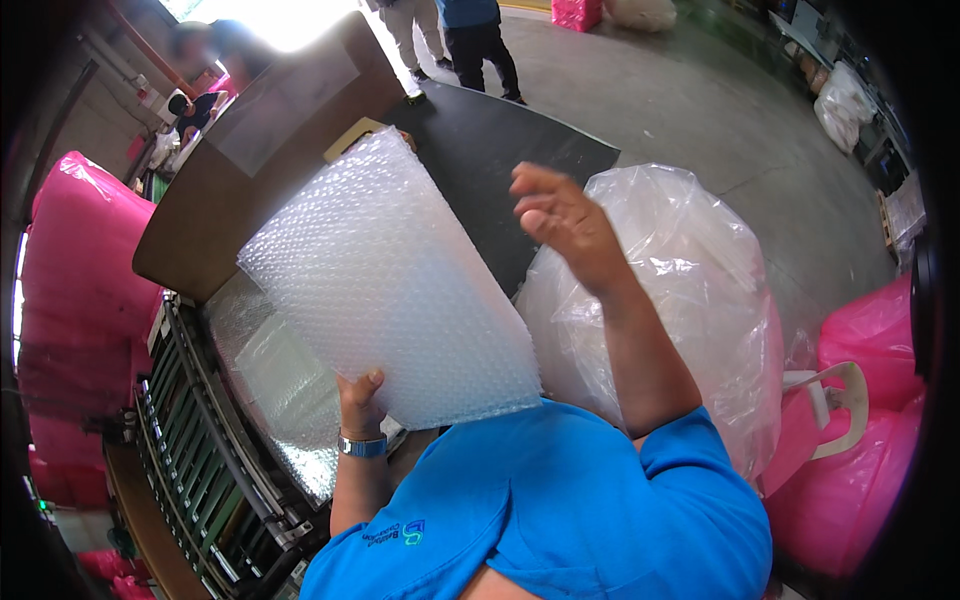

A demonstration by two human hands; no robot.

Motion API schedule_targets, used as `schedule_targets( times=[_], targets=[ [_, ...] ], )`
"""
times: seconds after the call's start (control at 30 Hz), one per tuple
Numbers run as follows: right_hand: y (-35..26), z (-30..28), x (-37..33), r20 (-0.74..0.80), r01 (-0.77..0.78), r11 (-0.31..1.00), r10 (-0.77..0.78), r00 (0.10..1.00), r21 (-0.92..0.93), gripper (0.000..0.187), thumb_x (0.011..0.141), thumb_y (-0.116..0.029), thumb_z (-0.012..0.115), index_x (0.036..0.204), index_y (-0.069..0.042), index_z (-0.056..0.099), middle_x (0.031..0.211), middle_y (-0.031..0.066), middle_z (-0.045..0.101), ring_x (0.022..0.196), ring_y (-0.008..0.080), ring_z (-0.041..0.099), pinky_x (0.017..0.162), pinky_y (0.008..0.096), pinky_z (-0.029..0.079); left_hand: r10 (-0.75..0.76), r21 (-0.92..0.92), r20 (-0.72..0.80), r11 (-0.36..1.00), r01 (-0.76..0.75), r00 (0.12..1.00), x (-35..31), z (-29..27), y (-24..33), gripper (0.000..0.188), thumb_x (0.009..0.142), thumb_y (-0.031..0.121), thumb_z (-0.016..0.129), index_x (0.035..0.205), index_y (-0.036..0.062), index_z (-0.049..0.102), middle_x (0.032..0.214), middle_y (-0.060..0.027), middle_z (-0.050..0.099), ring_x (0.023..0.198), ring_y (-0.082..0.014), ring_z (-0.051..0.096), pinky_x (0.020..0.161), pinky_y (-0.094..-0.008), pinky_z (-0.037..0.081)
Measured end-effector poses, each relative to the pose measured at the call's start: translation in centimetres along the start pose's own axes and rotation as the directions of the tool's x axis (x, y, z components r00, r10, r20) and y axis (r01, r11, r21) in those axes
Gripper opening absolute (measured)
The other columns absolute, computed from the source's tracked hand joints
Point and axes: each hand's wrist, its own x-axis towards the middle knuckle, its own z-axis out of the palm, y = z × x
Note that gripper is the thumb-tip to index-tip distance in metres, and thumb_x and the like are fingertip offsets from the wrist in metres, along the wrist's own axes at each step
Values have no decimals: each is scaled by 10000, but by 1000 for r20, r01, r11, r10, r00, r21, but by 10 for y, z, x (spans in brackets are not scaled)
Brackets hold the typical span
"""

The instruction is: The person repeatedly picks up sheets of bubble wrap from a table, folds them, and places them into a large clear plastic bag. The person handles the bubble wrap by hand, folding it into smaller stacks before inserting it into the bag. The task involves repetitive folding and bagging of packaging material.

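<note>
My left hand (360, 398) grips the lower edge of a stack of clear bubble-wrap sheets (385, 275), held up and tilted toward the left. A watch band sits on that wrist. To the right of the sheets my right hand (562, 222) is raised with its fingers curled loosely, holding nothing and not touching the wrap. Behind it stands a large clear plastic bag (690, 290), stuffed full.
A dark work surface (500, 160) with a brown cardboard panel (230, 190) lies ahead. A metal roller machine (200, 440) runs along the left. Pink filled bags (80, 270) stand at left and pink bags (860, 450) at right. Other people stand on the concrete floor (680, 90).
</note>
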Motion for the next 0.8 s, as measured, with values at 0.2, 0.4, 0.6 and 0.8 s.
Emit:
schedule_targets(
  times=[0.2, 0.4, 0.6, 0.8],
  targets=[
    [12, 34, -9, 15, 36, 996, -37, 999, 85, 190, 887, -252, 513, 860, -64, 509, 767, 24, 499, 695, 89, 505, 666, 227, 425, 17, 80, 22, 997, -19, 1000, 1, 12, 2, 736, 611, 162, 701, 1237, 10, 345, 1136, -126, 474, 1036, -265, 467, 891, -391, 377],
    [17, 9, 6, -78, -23, 888, 67, 995, 460, 242, 882, -280, 522, 727, -99, 474, 662, 0, 470, 616, 83, 472, 614, 237, 433, 59, 127, -15, 990, -57, 998, -5, 9, 6, 730, 612, 156, 706, 1229, 4, 348, 1125, -119, 476, 1028, -258, 469, 896, -388, 370],
    [8, 41, -12, 47, -10, 999, 8, 999, 33, 160, 885, -192, 527, 778, -75, 500, 726, -27, 486, 703, 43, 454, 671, 202, 406, 69, 191, 10, 979, -70, 998, -3, 11, 9, 741, 617, 157, 711, 1238, 4, 336, 1130, -116, 472, 1039, -252, 462, 909, -384, 360],
    [24, 27, 0, -105, 21, 708, 75, 992, 706, 221, 897, -266, 498, 751, -102, 473, 696, -8, 472, 611, 84, 471, 647, 257, 446, 88, 153, -6, 984, -86, 996, -3, 13, 7, 771, 619, 158, 710, 1261, 12, 307, 1165, -115, 445, 1074, -249, 433, 928, -381, 342]
  ],
)
